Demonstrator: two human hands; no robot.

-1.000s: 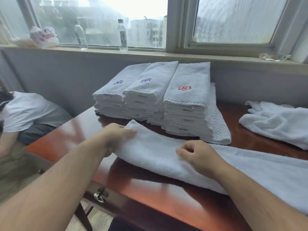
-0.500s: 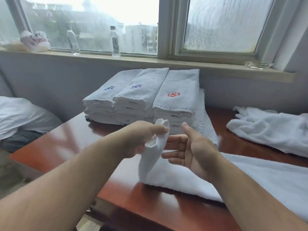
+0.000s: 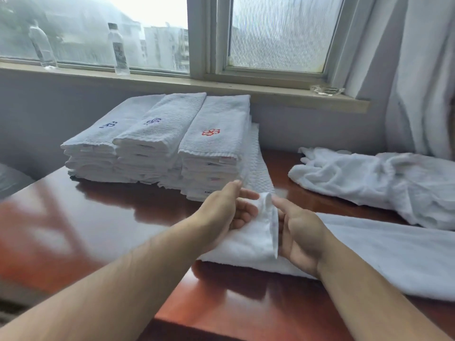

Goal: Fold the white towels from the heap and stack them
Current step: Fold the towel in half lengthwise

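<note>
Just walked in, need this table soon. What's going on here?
A person is folding white towels. The left hand and right hand hold up, between them, one end of a long towel lying across the table. Three stacks of folded towels stand behind it; an unfolded heap lies to the right.

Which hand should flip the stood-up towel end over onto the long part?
Probably the right hand: it touches the raised towel end on the side where the long part lies, so it need only draw back. The left hand would have to reach across.
</note>
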